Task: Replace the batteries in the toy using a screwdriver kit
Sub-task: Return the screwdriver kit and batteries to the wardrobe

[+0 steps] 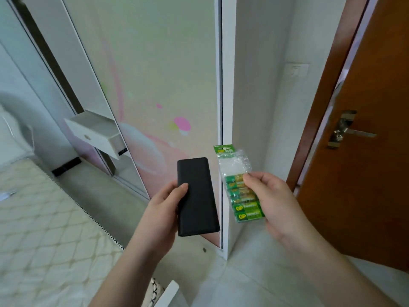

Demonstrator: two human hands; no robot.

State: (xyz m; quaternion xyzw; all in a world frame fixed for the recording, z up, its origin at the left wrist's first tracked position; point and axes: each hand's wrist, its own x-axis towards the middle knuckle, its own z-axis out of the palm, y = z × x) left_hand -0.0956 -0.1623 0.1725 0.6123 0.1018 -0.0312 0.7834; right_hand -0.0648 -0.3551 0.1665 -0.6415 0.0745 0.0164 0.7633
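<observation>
My left hand (164, 207) grips a flat black rectangular case (197, 198), thumb on its top face, held upright in front of me. My right hand (272, 200) pinches a clear plastic pack of green and gold batteries (242, 191) with a green header card at its top. The two hands are side by side at chest height, the case and the pack a little apart. No toy is in view.
A bed with a cream quilted cover (44, 218) lies at the left. Ahead stands a wardrobe with a pink-patterned sliding door (159, 96) and a white frame (228, 107). A brown wooden door (365, 151) with a metal handle stands open at the right. The floor is pale tile.
</observation>
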